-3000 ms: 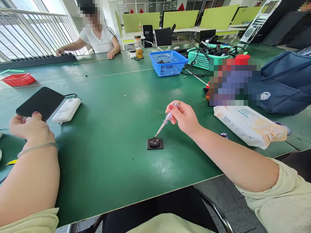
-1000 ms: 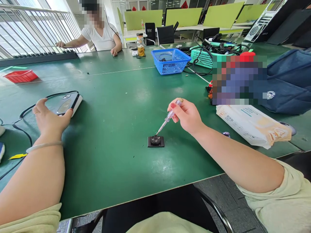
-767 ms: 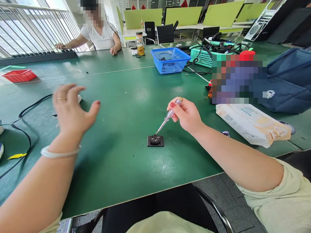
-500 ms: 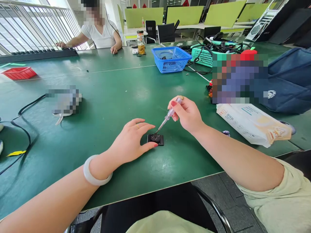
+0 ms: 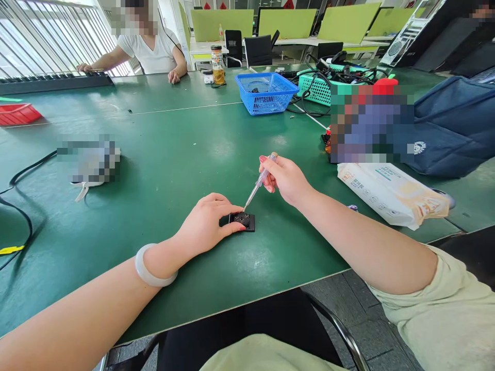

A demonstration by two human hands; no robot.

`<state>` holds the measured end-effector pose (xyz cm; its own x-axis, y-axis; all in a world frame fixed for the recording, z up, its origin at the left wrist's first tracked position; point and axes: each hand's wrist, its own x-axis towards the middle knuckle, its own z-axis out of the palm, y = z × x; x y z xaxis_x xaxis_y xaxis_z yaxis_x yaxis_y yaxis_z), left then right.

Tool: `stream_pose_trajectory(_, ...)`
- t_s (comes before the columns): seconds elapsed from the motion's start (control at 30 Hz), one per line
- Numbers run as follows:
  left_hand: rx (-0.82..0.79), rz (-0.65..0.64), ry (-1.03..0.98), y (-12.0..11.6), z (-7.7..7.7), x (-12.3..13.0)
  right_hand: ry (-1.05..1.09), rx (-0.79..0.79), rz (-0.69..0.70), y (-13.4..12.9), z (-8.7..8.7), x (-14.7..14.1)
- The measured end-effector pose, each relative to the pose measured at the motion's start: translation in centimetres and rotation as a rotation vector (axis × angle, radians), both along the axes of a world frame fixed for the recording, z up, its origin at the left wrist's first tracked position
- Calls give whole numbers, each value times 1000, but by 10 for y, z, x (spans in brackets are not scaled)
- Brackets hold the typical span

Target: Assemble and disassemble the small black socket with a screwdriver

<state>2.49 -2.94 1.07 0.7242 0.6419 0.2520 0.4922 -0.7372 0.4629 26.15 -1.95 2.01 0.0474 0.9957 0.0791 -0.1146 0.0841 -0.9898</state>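
A small black rectangular part (image 5: pixel 250 222) lies flat on the green table. My left hand (image 5: pixel 207 221) grips its left side, thumb along the near edge and fingers along the far edge. In my right hand (image 5: pixel 284 178) is a screwdriver (image 5: pixel 260 181) with a clear, purplish handle, held tilted. Its tip meets the far edge of the black part, close to my left fingertips; the exact contact point is too small to tell.
On the green table (image 5: pixel 162 149) stand a blue basket (image 5: pixel 266 95), a teal basket (image 5: pixel 315 90) with cables, a jar (image 5: pixel 217 67) and a red tray (image 5: pixel 19 114). A white packet (image 5: pixel 390 193) and navy bag (image 5: pixel 456 123) lie right. A person (image 5: pixel 154 49) sits opposite.
The fingers of my left hand have closed in on the black part. The screwdriver in my right hand is still at its far edge. The whole view has shifted slightly.
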Motion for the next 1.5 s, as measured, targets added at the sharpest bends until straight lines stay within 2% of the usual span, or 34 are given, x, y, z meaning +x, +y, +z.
stream_pose_trajectory(0.13, -17, 15, -7, 2, 0, -1, 29, -106, -8, 4, -3, 1)
stream_pose_trajectory(0.27, -40, 14, 0, 1, 2, -1, 51, -108, -15, 4, -2, 0)
stream_pose_trajectory(0.43, -50, 23, 10, 2, 3, -1, 54, 12, -45, 1, -2, 0)
stream_pose_trajectory(0.6, -50, 22, 9, 3, 2, -1, -46, 167, -55, -8, 7, -5)
stream_pose_trajectory(0.73, -34, 13, 3, 3, 2, -1, -79, 195, -34, -10, 9, -6)
stream_pose_trajectory(0.83, -27, 3, -11, 3, 1, -1, -49, 126, 4, -4, 3, -3)
stream_pose_trajectory(0.93, -31, 0, -10, 4, 0, -2, -6, -12, 32, 3, -2, -1)
stream_pose_trajectory(1.1, -26, -1, -10, 3, 0, -3, 54, -187, 47, 6, -4, -1)
stream_pose_trajectory(1.5, -2, -14, -18, 1, 2, -2, 59, -226, 49, 4, -4, 3)
